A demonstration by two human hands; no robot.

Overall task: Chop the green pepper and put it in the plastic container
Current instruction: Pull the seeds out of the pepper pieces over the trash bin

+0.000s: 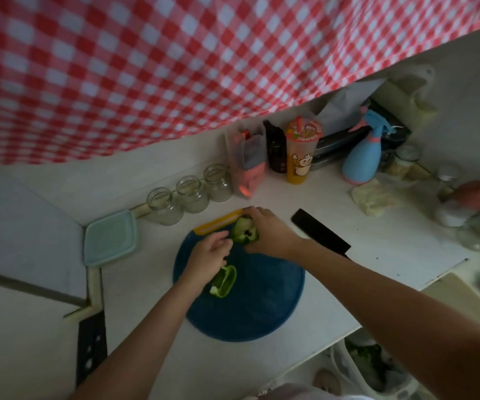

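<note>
Right hand (267, 232): curled round pepper half (244, 232), 12 o'clock on board (262, 301).
Left hand (208, 254): I can't tell its grip.
Loose half (223, 281): lies 1-to-7 o'clock.

Only 1 view is given, from a camera worn on the head, looking forward and steeply down at the white counter (348, 241) from close above. The wide lens bends the edges (a checked cloth (146, 67) fills the top). The left hand (207, 256) and right hand (270, 232) reach in from the bottom edge over the central blue cutting board (247, 307).
</note>
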